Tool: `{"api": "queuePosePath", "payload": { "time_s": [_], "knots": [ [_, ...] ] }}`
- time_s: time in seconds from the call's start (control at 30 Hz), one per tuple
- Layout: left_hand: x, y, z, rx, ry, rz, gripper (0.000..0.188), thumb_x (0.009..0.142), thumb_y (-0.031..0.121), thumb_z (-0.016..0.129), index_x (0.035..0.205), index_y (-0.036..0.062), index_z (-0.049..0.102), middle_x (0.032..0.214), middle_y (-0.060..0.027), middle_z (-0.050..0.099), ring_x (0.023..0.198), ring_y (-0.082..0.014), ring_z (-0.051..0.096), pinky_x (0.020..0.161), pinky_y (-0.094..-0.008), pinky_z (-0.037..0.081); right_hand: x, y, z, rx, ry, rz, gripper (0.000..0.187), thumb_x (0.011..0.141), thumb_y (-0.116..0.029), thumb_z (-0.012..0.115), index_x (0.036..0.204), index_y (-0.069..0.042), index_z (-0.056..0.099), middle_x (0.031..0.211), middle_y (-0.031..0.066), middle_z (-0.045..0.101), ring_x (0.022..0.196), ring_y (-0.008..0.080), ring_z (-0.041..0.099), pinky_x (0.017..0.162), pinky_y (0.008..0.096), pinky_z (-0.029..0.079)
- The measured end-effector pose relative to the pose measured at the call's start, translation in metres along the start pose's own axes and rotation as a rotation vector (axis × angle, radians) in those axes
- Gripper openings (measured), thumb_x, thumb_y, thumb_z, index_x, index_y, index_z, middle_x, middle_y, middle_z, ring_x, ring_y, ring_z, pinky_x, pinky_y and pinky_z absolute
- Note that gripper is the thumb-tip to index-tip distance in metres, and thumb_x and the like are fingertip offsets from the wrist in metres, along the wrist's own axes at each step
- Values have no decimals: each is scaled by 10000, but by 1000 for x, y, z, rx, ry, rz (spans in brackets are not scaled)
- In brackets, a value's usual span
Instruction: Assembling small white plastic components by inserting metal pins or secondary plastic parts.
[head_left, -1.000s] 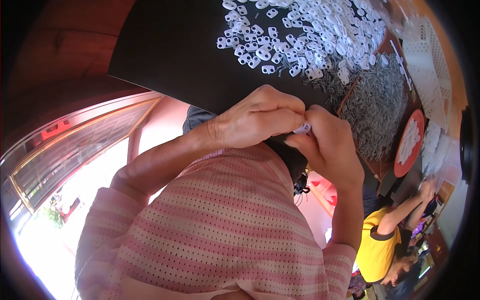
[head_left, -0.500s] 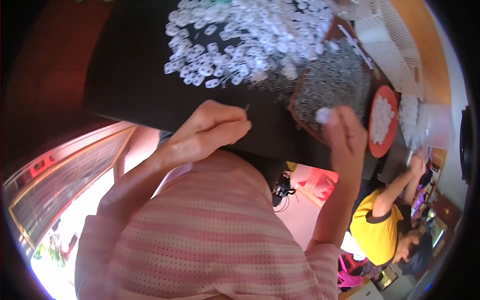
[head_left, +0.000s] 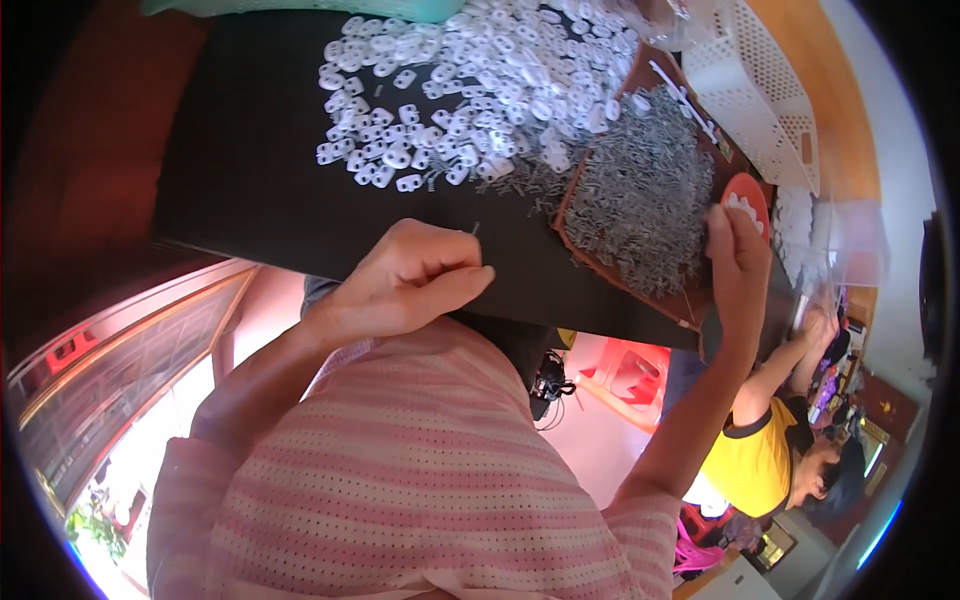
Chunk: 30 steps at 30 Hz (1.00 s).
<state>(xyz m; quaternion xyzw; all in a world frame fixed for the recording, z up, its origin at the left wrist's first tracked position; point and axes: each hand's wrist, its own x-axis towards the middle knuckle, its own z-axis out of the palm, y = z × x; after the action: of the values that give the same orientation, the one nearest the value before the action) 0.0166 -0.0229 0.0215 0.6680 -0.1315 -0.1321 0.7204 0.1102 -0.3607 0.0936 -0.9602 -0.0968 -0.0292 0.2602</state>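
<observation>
My left hand [head_left: 415, 280] is curled closed just above the table's near edge, and whatever it may hold is hidden. Beyond its knuckles shows a tiny grey metal piece [head_left: 476, 229], apparently on the dark table. My right hand [head_left: 738, 265] is at the near end of a red dish [head_left: 738, 184], fingers pinched together and hiding much of it. Small white plastic pieces [head_left: 745, 207] lie in the dish. What the right fingers hold cannot be made out. Left of that hand, a brown tray [head_left: 572, 238] bears a heap of small grey metal pieces [head_left: 640, 190].
Many white two-holed plastic parts [head_left: 480, 90] are spread over the far table. A green container [head_left: 300, 8] stands at the far edge. White perforated baskets [head_left: 750, 85] and a white stick [head_left: 683, 98] lie beyond the tray. A person in a yellow shirt [head_left: 755, 450] works at right.
My right hand has moved right, from over the tray to the red dish; the white piece in its fingers no longer shows. The left hand stays closed, slightly nearer me. The view has shifted a little.
</observation>
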Motion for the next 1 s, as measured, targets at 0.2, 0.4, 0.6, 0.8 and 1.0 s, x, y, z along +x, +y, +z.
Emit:
{"api": "queuePosePath", "payload": {
  "time_s": [0.2, 0.4, 0.6, 0.8, 1.0],
  "knots": [
    [-1, 2, -2, 60, -18, 117, 323, 898, 29, 603, 647, -4, 403, 563, -76, 353, 481, -141, 342, 470, -354, 267, 26, -116, 87, 97, -197, -494, 220, 871, -138, 678, 1069, -75, 605, 875, 99, 577, 693, 252, 607, 615, 357, 490],
    [-7, -9, 0, 120, 90, 262, 310, 853, 3, 627, 623, 6, 419, 545, -118, 406, 450, -275, 419, 449, -397, 299, 50, -157, 133, -102, -211, -685, 133, 858, -139, 653, 958, -81, 588, 905, 76, 558, 800, 291, 626, 635, 410, 518],
    [-9, -14, -5, 138, 105, 306, 304, 847, 37, 643, 622, 19, 439, 551, -124, 435, 472, -304, 467, 448, -409, 325, 67, -171, 152, -406, -259, -696, 103, 850, -136, 639, 864, -51, 582, 893, 90, 587, 805, 303, 637, 663, 432, 524],
    [-7, -17, -6, 139, 108, 331, 259, 849, 55, 647, 649, 27, 484, 555, -118, 459, 486, -308, 492, 452, -400, 353, 74, -175, 160, -543, -251, -725, 101, 852, -136, 632, 826, -62, 569, 841, 99, 585, 769, 316, 634, 634, 437, 517],
    [-7, -15, -8, 126, 107, 311, 270, 863, 41, 633, 647, 23, 473, 552, -112, 450, 476, -270, 495, 455, -387, 356, 66, -167, 143, -134, -165, -700, 88, 787, -12, 637, 830, -36, 563, 797, 123, 576, 682, 317, 625, 571, 415, 504]
  ]
}}
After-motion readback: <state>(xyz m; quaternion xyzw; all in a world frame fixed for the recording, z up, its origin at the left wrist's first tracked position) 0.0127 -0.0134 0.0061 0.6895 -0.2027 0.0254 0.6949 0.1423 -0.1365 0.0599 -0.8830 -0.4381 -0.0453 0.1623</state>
